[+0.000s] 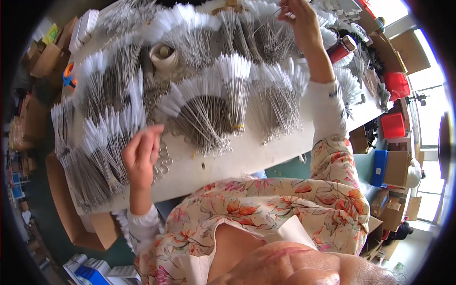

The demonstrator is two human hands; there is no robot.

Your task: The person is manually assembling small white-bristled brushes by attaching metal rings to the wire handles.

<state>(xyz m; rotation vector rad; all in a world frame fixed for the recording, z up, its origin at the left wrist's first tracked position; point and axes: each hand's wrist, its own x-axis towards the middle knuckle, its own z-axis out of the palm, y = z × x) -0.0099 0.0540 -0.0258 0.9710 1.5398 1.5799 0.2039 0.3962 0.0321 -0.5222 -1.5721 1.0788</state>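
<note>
- The left hand [141, 154] hovers near the bench's front edge, fingers loosely curled together; whether it grips anything cannot be told.
- Just beside it, a fanned bundle of wire brushes [107, 142] with white bristle tips lies toward the bench's left end.
- The right hand [301, 23] is raised over the far edge, fingertips pinched on a thin wire brush [270, 16].
- More brush bundles [223, 99] cover the white bench [247, 156] across its middle.
- A tape roll [164, 56] sits toward the far left corner.
- A red bottle [343, 47] stands near the right end.
</note>
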